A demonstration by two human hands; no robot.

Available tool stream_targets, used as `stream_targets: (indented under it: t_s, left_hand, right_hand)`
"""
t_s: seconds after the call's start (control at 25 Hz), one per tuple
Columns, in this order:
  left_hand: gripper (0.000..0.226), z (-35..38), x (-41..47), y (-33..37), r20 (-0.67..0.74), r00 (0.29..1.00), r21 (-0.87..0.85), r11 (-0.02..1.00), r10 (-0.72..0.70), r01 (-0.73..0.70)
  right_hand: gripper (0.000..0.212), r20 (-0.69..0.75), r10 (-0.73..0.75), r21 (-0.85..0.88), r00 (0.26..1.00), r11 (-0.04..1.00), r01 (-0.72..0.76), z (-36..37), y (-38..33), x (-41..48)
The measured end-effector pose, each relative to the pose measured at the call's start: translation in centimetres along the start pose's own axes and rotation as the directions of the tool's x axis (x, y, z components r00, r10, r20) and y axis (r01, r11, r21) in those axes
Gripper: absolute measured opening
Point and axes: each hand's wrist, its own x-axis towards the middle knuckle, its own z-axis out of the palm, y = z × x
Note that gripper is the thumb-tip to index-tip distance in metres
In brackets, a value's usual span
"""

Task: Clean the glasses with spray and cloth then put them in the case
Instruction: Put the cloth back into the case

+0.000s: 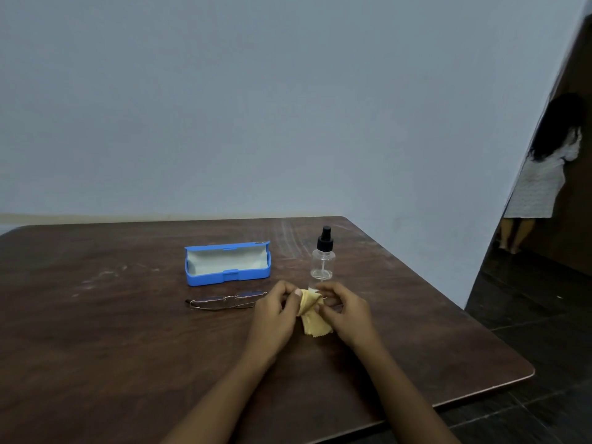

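Note:
A small yellow cloth hangs bunched between my two hands just above the table. My left hand pinches its upper left edge and my right hand pinches its upper right edge. Thin metal-framed glasses lie folded on the table, just left of my left hand. Behind them stands the blue case, open, with a pale lining. A clear spray bottle with a black nozzle stands upright right of the case, just beyond my right hand.
The brown wooden table has its right edge and rounded front corner close to my right arm. A pale wall rises behind it. A person stands at the far right on a dark floor.

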Motion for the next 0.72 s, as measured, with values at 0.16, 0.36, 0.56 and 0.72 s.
stream_targets:
  t_s: [0.16, 0.36, 0.56, 0.72]
  left_hand:
    - [0.023, -0.6, 0.3, 0.5, -0.030, 0.994, -0.224, 0.970, -0.103, 0.093]
    - [0.027, -1.7, 1.2, 0.0, -0.102, 0.966, -0.384, 0.905, -0.238, 0.183]
    - [0.023, -2.8, 1.7, -0.5, -0.141, 0.930, -0.480, 0.845, -0.339, 0.235]
    - [0.024, -4.7, 1.7, -1.1, -0.081, 0.934, -0.429, 0.858, -0.349, 0.283]
  right_hand:
    - [0.017, -0.012, 0.030, 0.012, 0.999, 0.999, -0.030, 0.0, 0.1, 0.0]
    - [0.005, 0.025, 0.018, -0.006, 1.000, 1.000, -0.018, -0.1, -0.3, -0.2]
    - [0.009, 0.036, 0.079, 0.246, 0.996, 0.966, -0.086, -0.1, -1.0, -0.4]
    - [0.016, 0.084, 0.124, 0.453, 0.989, 0.879, -0.149, 0.1, -2.2, -0.2]
